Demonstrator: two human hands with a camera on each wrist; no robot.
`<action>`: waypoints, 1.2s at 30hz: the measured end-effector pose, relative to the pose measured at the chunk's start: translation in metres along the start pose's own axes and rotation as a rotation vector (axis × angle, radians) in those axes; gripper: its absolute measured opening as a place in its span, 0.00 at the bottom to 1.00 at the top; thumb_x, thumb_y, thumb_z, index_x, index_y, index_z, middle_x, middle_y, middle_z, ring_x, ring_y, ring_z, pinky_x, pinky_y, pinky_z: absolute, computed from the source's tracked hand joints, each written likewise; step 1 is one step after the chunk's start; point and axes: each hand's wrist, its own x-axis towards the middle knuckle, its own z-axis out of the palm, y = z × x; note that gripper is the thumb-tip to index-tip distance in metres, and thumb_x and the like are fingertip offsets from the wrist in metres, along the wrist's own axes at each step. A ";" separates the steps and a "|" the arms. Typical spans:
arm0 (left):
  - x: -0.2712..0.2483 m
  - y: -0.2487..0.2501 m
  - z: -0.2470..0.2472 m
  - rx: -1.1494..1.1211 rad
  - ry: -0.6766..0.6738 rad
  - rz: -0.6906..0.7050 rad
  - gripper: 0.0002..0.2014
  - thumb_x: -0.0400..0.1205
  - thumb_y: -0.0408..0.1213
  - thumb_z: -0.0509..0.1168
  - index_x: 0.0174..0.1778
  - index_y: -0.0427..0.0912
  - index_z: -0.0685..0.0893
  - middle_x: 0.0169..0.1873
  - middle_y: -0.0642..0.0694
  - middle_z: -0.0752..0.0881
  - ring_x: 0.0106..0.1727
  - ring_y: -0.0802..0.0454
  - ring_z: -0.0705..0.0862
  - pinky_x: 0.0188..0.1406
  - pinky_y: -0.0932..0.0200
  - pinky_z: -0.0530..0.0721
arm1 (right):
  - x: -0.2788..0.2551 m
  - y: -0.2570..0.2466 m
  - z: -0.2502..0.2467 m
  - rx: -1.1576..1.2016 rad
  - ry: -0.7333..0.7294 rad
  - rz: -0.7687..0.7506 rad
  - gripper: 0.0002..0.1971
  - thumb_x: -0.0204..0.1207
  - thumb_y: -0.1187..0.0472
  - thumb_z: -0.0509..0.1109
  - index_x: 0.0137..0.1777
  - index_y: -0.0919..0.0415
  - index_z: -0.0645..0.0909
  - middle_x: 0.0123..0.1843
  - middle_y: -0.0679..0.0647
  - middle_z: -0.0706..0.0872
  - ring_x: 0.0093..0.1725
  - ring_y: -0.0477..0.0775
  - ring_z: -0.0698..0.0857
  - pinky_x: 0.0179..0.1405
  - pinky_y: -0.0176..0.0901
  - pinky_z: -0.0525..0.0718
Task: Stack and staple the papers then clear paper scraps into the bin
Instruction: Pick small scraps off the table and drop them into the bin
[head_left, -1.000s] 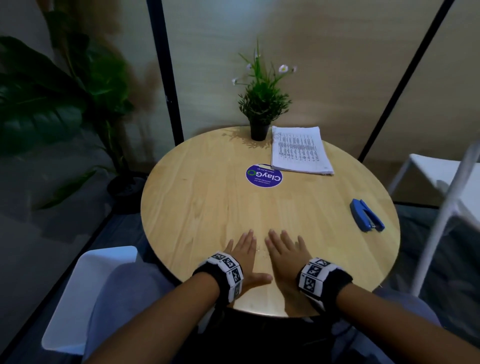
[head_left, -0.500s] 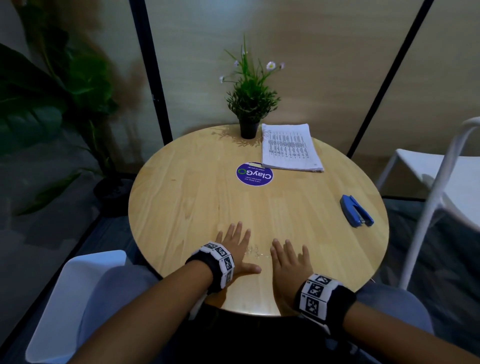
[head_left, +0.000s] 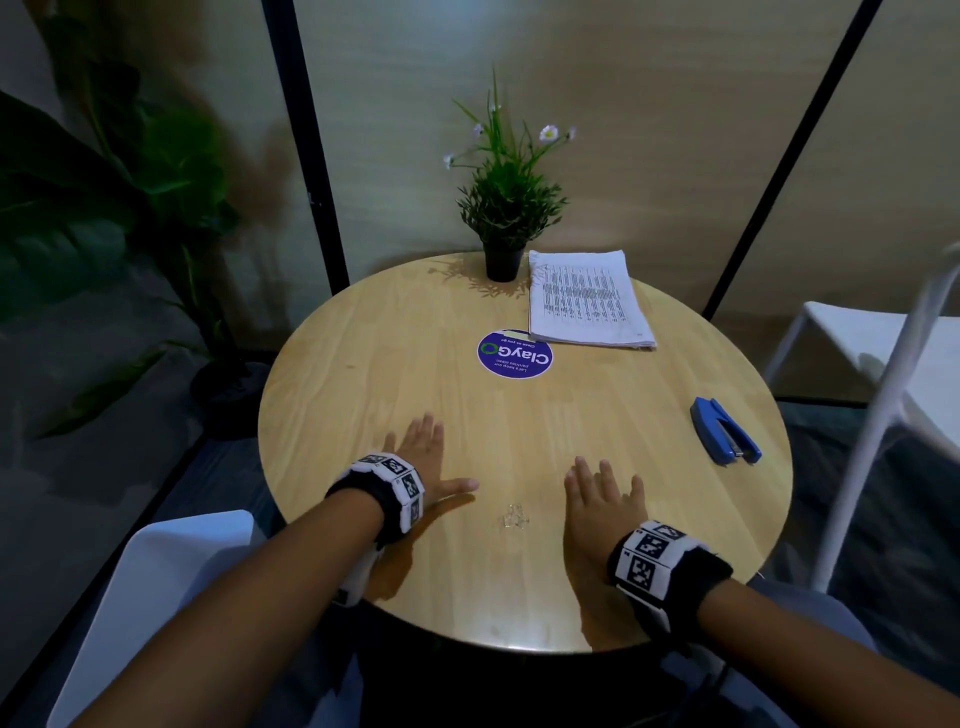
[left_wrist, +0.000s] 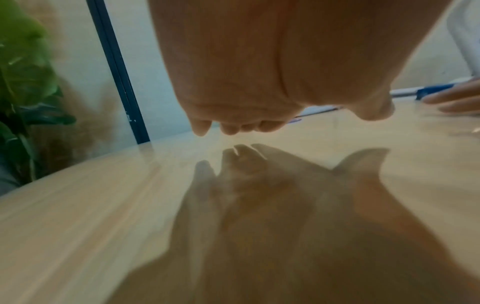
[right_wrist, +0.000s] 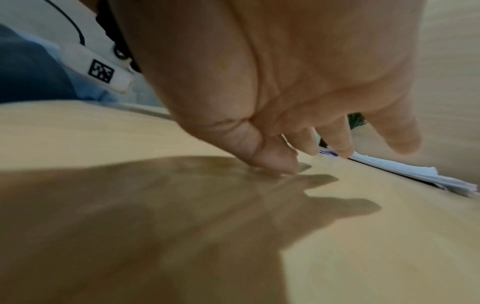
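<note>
A stack of printed papers (head_left: 584, 299) lies at the far side of the round wooden table (head_left: 363, 364), its edge also seen in the right wrist view as papers (right_wrist: 415, 174). A blue stapler (head_left: 724, 430) rests near the right rim. A few tiny pale scraps (head_left: 515, 516) sit on the wood between my hands. My left hand (head_left: 423, 457) lies flat with straight fingers, holding nothing. My right hand (head_left: 602, 499) is also flat and empty, fingers spread; in the wrist view its thumb (right_wrist: 275, 158) touches the wood.
A small potted plant (head_left: 506, 208) stands at the table's back edge beside the papers. A round purple sticker (head_left: 514, 356) marks the middle. White chairs (head_left: 883, 364) stand at right and lower left. A large leafy plant (head_left: 104, 182) fills the left. No bin is in view.
My hands, close together a second ago, have slid apart, the left to the left and the right to the right, uncovering the small scraps between them.
</note>
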 end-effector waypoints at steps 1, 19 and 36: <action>0.003 -0.005 0.003 0.010 -0.011 -0.009 0.53 0.75 0.71 0.51 0.82 0.37 0.37 0.82 0.41 0.34 0.84 0.45 0.37 0.82 0.39 0.40 | 0.004 0.003 0.002 0.000 -0.005 0.019 0.40 0.82 0.57 0.58 0.83 0.62 0.33 0.84 0.58 0.30 0.83 0.65 0.35 0.79 0.72 0.42; -0.038 0.048 0.038 0.052 -0.065 0.259 0.56 0.74 0.72 0.53 0.81 0.36 0.32 0.81 0.40 0.31 0.84 0.46 0.35 0.84 0.47 0.44 | -0.003 -0.016 0.003 0.032 0.074 -0.204 0.32 0.86 0.55 0.51 0.84 0.57 0.38 0.85 0.53 0.33 0.85 0.63 0.40 0.81 0.67 0.49; -0.058 0.072 0.040 0.061 -0.059 0.180 0.53 0.76 0.69 0.53 0.81 0.36 0.33 0.82 0.41 0.32 0.84 0.46 0.34 0.83 0.47 0.41 | -0.019 -0.025 0.008 -0.004 0.077 -0.201 0.42 0.80 0.47 0.61 0.84 0.59 0.38 0.85 0.55 0.34 0.84 0.64 0.42 0.80 0.66 0.51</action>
